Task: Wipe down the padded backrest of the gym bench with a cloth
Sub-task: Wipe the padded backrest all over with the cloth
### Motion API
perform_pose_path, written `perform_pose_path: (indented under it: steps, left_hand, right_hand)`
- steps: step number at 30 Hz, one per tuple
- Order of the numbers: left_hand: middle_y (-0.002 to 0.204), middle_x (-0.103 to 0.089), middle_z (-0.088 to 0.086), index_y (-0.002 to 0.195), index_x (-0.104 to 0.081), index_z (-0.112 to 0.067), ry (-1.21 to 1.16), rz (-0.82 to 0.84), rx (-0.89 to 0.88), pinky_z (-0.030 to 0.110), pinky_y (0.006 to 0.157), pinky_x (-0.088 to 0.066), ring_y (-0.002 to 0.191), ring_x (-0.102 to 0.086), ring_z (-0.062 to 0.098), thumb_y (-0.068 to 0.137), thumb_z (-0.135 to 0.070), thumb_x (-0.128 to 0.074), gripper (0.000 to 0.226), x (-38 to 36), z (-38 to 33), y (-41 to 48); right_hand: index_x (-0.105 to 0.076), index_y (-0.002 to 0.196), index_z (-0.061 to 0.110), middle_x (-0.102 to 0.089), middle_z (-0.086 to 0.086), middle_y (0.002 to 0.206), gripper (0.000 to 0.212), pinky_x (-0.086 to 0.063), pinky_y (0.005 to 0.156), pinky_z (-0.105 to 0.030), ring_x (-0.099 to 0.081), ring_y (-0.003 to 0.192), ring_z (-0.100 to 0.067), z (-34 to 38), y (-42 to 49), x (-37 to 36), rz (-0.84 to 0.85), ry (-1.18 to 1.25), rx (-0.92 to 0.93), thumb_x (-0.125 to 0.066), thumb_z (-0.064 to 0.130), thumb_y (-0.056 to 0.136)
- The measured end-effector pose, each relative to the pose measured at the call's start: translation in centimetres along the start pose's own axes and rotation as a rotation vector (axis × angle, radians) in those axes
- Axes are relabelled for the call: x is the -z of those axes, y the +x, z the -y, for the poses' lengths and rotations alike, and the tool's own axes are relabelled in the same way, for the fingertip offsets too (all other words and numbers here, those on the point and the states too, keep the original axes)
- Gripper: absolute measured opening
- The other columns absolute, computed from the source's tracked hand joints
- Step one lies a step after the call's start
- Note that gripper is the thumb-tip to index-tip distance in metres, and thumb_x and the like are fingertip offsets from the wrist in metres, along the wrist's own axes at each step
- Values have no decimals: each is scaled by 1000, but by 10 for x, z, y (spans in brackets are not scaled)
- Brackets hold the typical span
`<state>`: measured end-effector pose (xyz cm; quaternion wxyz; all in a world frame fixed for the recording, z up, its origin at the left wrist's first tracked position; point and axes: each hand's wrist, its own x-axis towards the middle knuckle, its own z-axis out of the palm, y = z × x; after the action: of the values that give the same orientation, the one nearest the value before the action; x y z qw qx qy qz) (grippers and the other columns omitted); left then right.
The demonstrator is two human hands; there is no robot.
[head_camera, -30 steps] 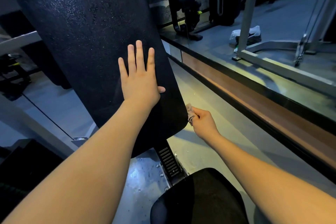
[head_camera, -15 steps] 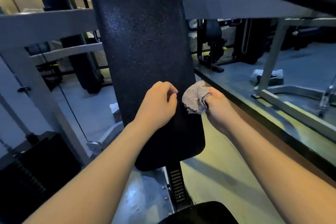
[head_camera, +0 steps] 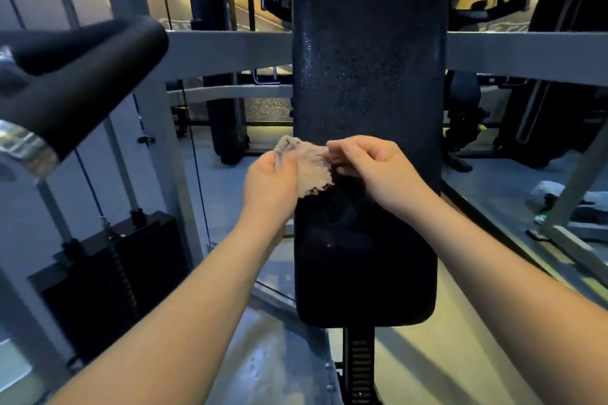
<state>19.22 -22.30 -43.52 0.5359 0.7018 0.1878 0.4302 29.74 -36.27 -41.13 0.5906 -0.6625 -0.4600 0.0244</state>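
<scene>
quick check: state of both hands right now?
Left hand: closed, gripping the cloth.
Right hand: closed, pinching the cloth's other edge.

Both hands are on the beige cloth [head_camera: 307,168]: left hand [head_camera: 269,186] grips its left edge, right hand [head_camera: 371,168] pinches the right. Black padded backrest [head_camera: 368,82] stands upright right behind them, weight stack [head_camera: 108,276] off below-left of the left hand.

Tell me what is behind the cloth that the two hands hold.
Behind the cloth stands the black padded backrest. That patch is covered by the cloth, the left hand and the right hand, so any contact cannot be seen.
</scene>
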Motion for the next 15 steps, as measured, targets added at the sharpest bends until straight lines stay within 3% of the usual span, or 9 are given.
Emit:
perform_pose_path:
  steps: [3, 6, 11, 15]
  left_hand:
    - [93, -62, 6, 104, -53, -7, 89, -168, 6, 28, 59, -48, 75, -58, 15, 105, -38, -44, 33, 20, -2, 29]
    - [91, -50, -4, 108, -40, -12, 141, -265, 38, 22, 50, -35, 71, -48, 5, 106, -33, -42, 20, 27, -10, 59]
    - [81, -52, -7, 97, -47, -14, 61, -389, 6, 31, 59, -45, 68, -49, 9, 103, -32, -49, 19, 11, -24, 93]
    - [75, -57, -8, 86, -50, -18, 32, -199, -150, 33, 63, -43, 65, -52, 11, 101, -41, -53, 27, -26, -31, 91]
  right_hand:
    - [-69, 122, 15, -63, -1, 123, 23, -43, 103, -29, -57, 118, -19, -12, 31, 10, -119, -664, 277, -59, 17, 102]
    - [-60, 130, 11, -51, -12, 130, 37, -45, 104, -46, -47, 121, -34, -32, 52, 12, -143, -1005, 417, -66, 16, 93]
    - [-59, 133, 17, -47, -8, 136, 40, -39, 107, -48, -38, 129, -32, -57, 61, 10, -258, -1023, 478, -60, 29, 94]
    - [-59, 137, 19, -45, -8, 139, 45, -43, 103, -52, -39, 129, -32, -64, 63, 21, -212, -1110, 555, -47, 40, 98]
